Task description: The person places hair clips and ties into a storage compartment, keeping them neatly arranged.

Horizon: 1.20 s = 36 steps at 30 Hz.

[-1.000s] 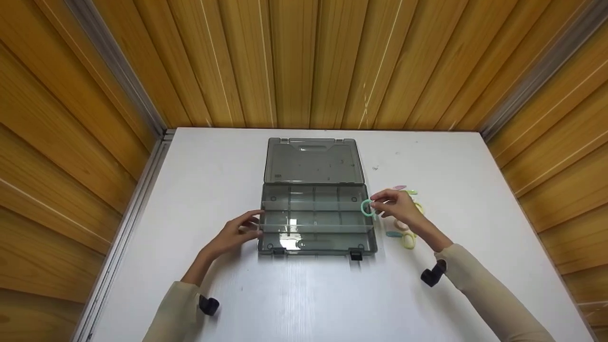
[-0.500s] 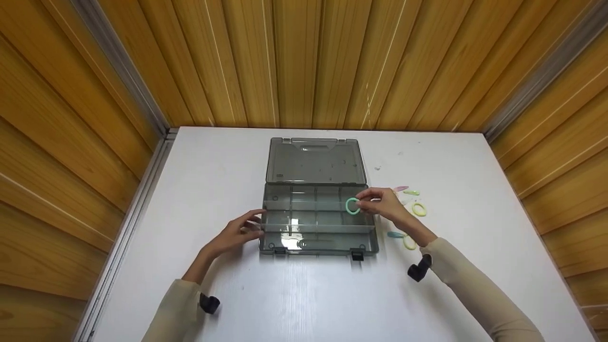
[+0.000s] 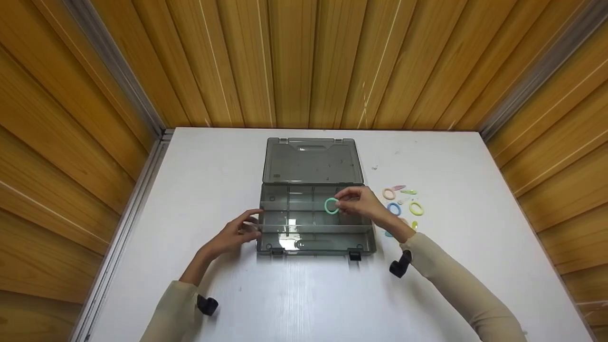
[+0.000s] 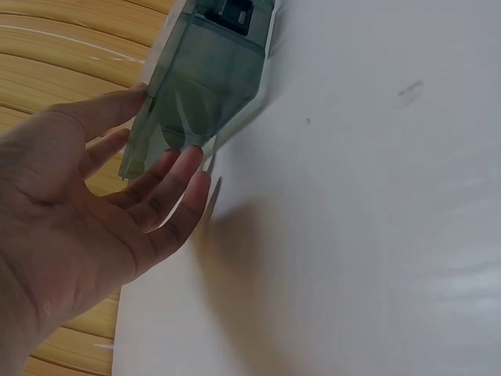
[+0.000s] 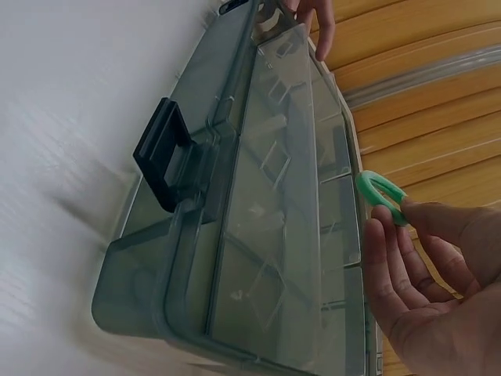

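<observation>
My right hand (image 3: 363, 205) pinches a mint-green hair tie (image 3: 331, 206) between thumb and fingertips. In the head view the tie hangs over the middle of an open, grey see-through compartment box (image 3: 317, 244). The right wrist view shows the hair tie (image 5: 380, 192) held above the dividers, its loop standing upright. My left hand (image 3: 232, 235) is at the box's left wall with relaxed, spread fingers. In the left wrist view the thumb of the left hand (image 4: 102, 196) touches the rim of the box (image 4: 211, 74), and the other fingertips lie along its side.
Right of the box lie a blue hair tie (image 3: 394, 209), a yellow hair tie (image 3: 416, 208), a peach hair tie (image 3: 389, 193), a pink hair clip (image 3: 399, 187) and a green hair clip (image 3: 408, 192). The box lid (image 3: 311, 164) lies back. Wooden walls (image 3: 294, 61) enclose the white table (image 3: 213, 166).
My right hand has carried the green hair tie leftward from the box's right edge to over its middle compartments. The left hand has stayed at the box's left side.
</observation>
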Available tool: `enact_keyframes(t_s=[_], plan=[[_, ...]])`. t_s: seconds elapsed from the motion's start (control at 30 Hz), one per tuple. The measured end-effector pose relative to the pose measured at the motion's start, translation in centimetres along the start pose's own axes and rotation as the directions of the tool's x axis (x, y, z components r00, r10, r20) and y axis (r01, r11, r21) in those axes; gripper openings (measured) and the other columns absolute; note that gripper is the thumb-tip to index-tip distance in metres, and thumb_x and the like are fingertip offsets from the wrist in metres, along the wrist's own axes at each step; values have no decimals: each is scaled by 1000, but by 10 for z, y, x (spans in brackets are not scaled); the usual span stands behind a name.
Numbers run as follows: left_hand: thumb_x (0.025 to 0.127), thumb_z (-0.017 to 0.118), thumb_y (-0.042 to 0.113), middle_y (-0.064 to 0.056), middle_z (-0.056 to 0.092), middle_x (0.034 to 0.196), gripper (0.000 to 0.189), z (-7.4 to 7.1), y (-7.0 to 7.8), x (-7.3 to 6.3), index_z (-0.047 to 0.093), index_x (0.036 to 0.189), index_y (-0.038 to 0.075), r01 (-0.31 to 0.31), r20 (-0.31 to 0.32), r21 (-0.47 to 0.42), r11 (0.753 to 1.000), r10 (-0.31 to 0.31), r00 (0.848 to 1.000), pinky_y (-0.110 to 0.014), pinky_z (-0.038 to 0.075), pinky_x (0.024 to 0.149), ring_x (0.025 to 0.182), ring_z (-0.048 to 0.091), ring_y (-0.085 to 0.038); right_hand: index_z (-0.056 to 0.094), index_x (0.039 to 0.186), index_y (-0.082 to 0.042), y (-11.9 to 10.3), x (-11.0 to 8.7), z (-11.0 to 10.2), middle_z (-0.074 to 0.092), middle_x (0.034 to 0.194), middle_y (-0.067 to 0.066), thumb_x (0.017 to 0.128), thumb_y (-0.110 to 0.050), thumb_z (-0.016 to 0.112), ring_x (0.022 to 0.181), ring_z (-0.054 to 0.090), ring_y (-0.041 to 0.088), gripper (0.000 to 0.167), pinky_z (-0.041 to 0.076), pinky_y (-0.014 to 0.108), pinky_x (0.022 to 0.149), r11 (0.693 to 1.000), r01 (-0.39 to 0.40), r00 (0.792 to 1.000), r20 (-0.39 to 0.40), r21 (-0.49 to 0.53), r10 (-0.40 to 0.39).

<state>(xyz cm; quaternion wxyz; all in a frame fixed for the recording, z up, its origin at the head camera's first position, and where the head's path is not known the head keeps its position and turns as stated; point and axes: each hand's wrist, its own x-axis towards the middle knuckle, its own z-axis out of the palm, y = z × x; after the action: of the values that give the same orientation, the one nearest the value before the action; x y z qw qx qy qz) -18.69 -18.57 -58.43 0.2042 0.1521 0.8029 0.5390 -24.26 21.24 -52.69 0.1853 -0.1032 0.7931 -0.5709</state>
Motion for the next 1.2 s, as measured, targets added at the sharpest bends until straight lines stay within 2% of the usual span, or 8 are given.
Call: enact_keyframes(t_s=[0.2,0.27,0.5,0.7,0.87,1.0,1.1,1.2], plan=[[101,64,13,-28,49,142,63,2,2,-1,37,157,12,9,1,-36,999,-9,1000,-41,58,88,122,59,-37,66,117,13,-3,10,16,71,91,3,93,-2,71,78,73,13,29,66,30,74,999,37,998,43,36,-38],[101,64,13,-29,49,142,63,2,1,-1,36,157,11,10,1,-36,999,-10,1000,-41,58,87,121,59,-37,66,116,14,-4,12,21,71,90,2,92,-1,72,78,73,15,29,66,31,74,998,37,998,48,44,-39],[101,64,15,-30,46,145,63,1,3,-2,36,157,9,11,10,-43,999,-11,1000,-40,57,86,123,59,-39,67,115,13,-9,22,39,73,94,12,91,0,73,75,72,12,28,66,42,80,998,35,998,57,50,-38],[102,64,18,-30,44,147,61,0,1,0,38,156,9,5,12,-51,999,-5,1000,-37,56,86,120,60,-36,66,115,15,-9,30,52,71,92,5,90,2,73,76,72,15,29,65,45,82,995,39,995,84,95,-47],[102,63,18,-28,44,148,62,1,0,0,37,157,12,30,21,-73,997,-28,999,-40,56,90,123,59,-35,66,114,14,-9,32,62,72,91,8,89,3,74,76,74,20,28,64,50,82,994,41,995,85,101,-50],[102,63,18,-27,44,148,62,1,-1,0,37,158,12,43,25,-83,996,-41,999,-41,57,91,121,59,-32,67,113,14,-8,34,71,73,94,19,89,4,73,77,75,23,26,66,44,78,995,73,993,83,72,-79],[101,64,18,-28,44,147,63,1,-1,0,37,158,11,32,30,-92,995,-29,999,-39,56,90,117,60,-30,67,111,14,-6,36,77,72,98,26,88,6,73,76,74,19,25,66,35,74,995,90,992,81,48,-94],[101,65,19,-29,45,145,64,1,-1,1,37,157,10,17,32,-99,995,-14,999,-38,56,88,114,60,-29,68,109,13,-6,38,84,73,99,26,87,5,73,74,72,14,24,66,28,71,996,86,993,76,23,-88]])
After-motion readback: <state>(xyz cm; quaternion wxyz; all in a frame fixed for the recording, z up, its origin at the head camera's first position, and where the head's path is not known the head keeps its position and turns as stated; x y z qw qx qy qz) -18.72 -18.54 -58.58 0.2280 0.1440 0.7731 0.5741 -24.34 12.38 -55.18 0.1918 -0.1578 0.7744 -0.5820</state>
